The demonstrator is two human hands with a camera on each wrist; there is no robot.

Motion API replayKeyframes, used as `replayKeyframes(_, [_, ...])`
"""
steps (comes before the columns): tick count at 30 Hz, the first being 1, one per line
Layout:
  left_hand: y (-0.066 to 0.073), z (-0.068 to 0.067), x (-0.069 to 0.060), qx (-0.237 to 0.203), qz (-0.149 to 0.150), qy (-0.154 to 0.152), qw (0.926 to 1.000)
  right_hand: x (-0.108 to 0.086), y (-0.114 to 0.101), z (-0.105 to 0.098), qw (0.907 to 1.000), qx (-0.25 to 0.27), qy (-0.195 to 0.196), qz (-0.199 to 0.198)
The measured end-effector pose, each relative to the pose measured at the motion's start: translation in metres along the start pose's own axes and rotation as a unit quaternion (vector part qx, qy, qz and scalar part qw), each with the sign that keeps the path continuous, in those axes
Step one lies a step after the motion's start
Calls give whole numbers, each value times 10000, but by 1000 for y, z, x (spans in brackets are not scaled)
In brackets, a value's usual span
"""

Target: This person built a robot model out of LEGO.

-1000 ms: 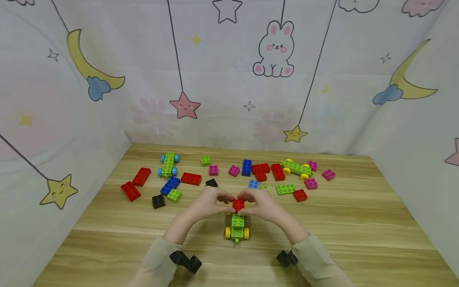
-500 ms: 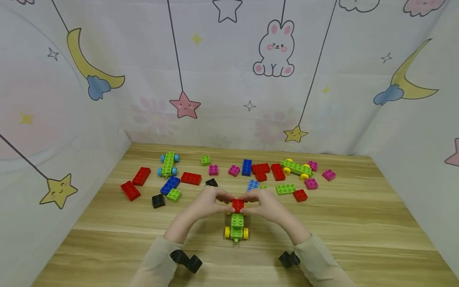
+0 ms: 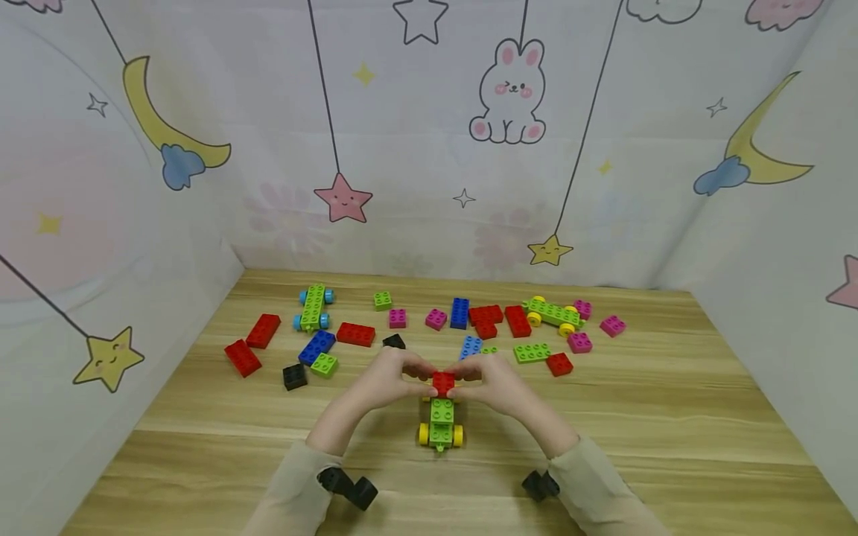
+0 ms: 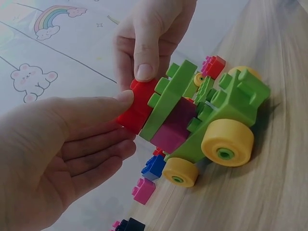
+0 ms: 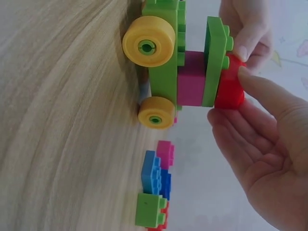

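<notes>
A red brick (image 3: 443,383) sits at the top of a small stack, pinched from both sides. My left hand (image 3: 391,380) grips its left side with thumb and fingers, and my right hand (image 3: 494,383) grips its right side the same way. Beneath it, in the right wrist view, lie a green plate (image 5: 214,62) and a magenta brick (image 5: 191,79). These stand on a green car base (image 4: 240,98) with yellow wheels (image 4: 227,143). The far end of the car base is partly hidden by my hands in the head view.
Behind my hands lie loose bricks, among them a light blue brick (image 3: 471,347), a black brick (image 3: 394,342) and a red brick (image 3: 356,333). A blue-wheeled car base (image 3: 313,307) stands back left, a yellow-wheeled one (image 3: 553,313) back right. A patterned cloth (image 3: 402,149) hangs behind the table.
Both hands keep their hold on the red brick. The right hand's grip has shifted very slightly; the light blue brick behind it shows more fully than a second ago.
</notes>
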State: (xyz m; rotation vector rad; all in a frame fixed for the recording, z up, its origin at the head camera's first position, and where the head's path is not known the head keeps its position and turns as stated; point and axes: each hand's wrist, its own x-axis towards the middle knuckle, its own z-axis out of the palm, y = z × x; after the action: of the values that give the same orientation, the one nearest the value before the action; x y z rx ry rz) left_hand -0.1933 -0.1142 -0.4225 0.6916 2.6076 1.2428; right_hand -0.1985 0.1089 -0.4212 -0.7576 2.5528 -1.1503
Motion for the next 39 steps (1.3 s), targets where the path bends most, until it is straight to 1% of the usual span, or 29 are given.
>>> replayKeyframes(7, [1, 0, 0, 43, -45, 11, 10000, -1, -1, 1, 9999, 106, 17, 93])
replayKeyframes(14, [0, 0, 2, -15, 35, -44, 10000, -1, 2, 2, 9999, 111, 85, 37])
replayKeyframes(22, [1, -1, 2, 35, 47, -92, 9999, -1, 2, 1, 9998, 207, -55, 36])
replayKeyframes(29, [3, -2, 1, -16, -49, -150, 9999, -1, 1, 2, 9997, 251, -38, 28])
replayKeyframes(39, [3, -2, 1, -37, -107, -152, 9998, -2, 2, 4, 9999, 139, 36, -45])
